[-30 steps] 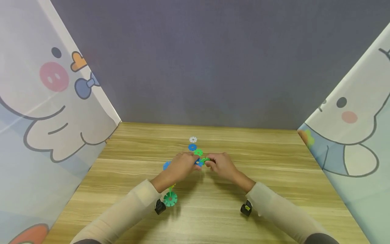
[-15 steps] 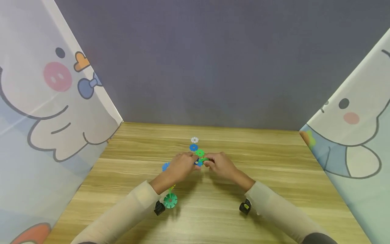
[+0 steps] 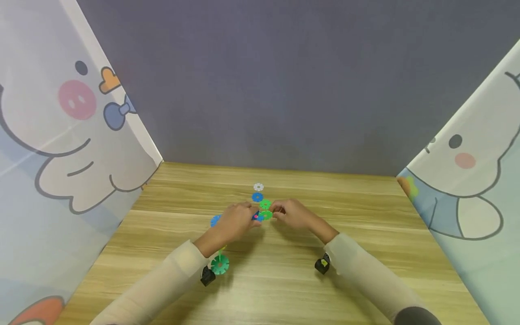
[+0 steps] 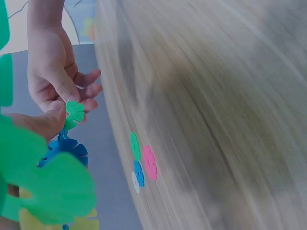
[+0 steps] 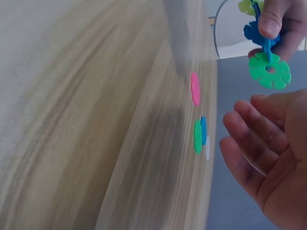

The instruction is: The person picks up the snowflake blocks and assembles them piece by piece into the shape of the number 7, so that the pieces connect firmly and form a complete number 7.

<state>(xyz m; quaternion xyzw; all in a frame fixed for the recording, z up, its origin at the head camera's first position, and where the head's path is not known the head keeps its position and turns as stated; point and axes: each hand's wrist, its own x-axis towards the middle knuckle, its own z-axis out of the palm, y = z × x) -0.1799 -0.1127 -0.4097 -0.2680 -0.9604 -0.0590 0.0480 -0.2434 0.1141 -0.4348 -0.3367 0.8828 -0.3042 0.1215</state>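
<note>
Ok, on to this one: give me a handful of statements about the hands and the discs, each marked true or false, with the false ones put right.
1. The left hand holds a chain of linked discs. True.
2. The right hand grips the pink disc. False: the right hand holds nothing.
3. A green disc forms the chain's end nearest the right hand. True.
4. The pink disc is linked into the chain. False: it lies loose on the table.
5. The white disc lies on the table. True.
</note>
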